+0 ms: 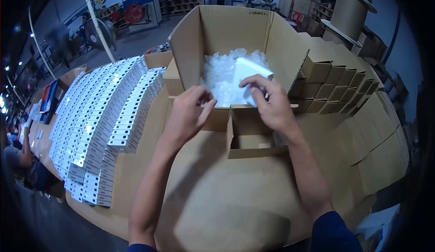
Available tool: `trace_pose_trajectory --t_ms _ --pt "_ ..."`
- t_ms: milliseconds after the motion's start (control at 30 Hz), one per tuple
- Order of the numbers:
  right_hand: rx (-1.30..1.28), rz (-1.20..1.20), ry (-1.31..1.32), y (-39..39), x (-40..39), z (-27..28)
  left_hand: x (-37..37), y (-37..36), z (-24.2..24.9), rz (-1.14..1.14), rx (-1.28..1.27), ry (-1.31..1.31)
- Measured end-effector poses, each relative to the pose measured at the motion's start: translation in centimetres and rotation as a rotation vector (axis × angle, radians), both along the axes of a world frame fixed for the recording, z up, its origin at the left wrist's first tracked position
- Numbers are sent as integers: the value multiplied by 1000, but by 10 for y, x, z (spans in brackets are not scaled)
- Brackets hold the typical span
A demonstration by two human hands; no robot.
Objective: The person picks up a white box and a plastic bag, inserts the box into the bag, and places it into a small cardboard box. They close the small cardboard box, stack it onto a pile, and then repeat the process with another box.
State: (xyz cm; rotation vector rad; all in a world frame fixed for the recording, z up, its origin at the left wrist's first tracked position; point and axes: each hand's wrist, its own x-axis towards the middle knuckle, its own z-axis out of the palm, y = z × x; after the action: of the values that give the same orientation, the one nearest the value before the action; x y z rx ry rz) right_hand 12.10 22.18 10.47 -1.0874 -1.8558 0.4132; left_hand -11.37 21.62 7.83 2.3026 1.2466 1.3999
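My right hand (271, 103) grips a white bagged packet (248, 70) at the near rim of a large open cardboard carton (235, 30). More clear plastic bags (219, 73) fill the carton's bottom. My left hand (188, 113) hovers beside the packet at the carton's near wall, fingers curled and touching nothing that I can make out. A small open brown box (253, 138) sits just below my right hand on the cardboard-covered table (217, 197).
Rows of small white labelled boxes (104, 116) are stacked at the left. Folded brown boxes (335, 86) line up in rows at the right. Other people sit at the far left edge (16, 154). Spooling machines (140, 2) stand at the back.
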Motion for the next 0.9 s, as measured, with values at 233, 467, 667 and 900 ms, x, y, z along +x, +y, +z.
trace_pose_trajectory --t_ms 233,467,667,900 --pt "-8 -90 141 43 46 -2 70 190 -43 190 -19 364" --pt "-69 -117 138 57 65 -9 63 214 -26 56 -351 260" --pt "-50 -98 124 68 59 -18 40 169 -7 -242 -297 -278" --pt "-262 361 342 20 52 1 68 7 15 -432 -421 -559"
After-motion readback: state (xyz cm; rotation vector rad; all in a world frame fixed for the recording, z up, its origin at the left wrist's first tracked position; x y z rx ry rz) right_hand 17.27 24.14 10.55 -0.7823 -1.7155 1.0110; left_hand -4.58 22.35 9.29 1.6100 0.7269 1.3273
